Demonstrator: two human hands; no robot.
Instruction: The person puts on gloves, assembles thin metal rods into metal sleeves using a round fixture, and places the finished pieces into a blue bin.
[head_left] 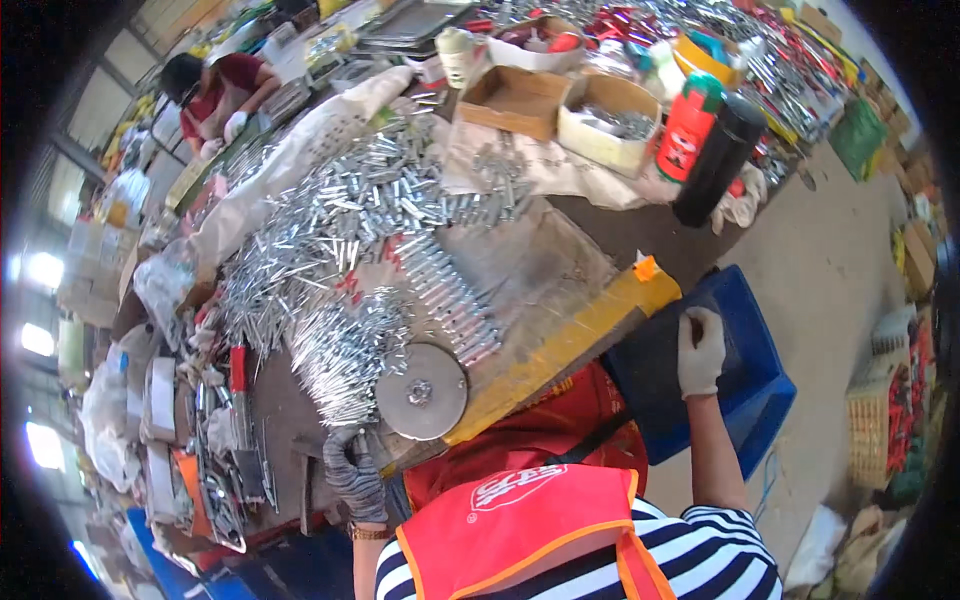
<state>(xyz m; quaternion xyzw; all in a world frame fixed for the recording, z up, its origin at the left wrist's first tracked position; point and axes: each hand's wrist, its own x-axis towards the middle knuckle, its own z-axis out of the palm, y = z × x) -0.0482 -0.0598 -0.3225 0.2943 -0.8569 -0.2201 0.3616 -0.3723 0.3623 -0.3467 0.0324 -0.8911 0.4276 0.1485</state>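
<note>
My left hand (pixel 352 474), in a grey striped glove, reaches the near edge of a heap of thin shiny metal pins (pixel 345 365). Its fingers look bunched against the pin ends; what they hold, if anything, is hidden. Beside it lies a round grey metal disc (pixel 422 392) with small pieces at its centre. Beyond the disc, a slanting row of metal sleeves with red parts (pixel 450 298) lies on the board. Out to the right, my right hand (pixel 701 352), in a white glove, hangs over a blue plastic bin (pixel 765 385). Its fingers are loosely curved, apart from the thumb, with nothing visible between them.
A large heap of metal sleeves (pixel 370 195) spreads farther back. Open boxes (pixel 515 100), a red bottle with a green cap (pixel 690 125) and a black flask (pixel 720 160) stand behind. Tools (pixel 215 450) crowd the left. Another person (pixel 215 95) works at the far left.
</note>
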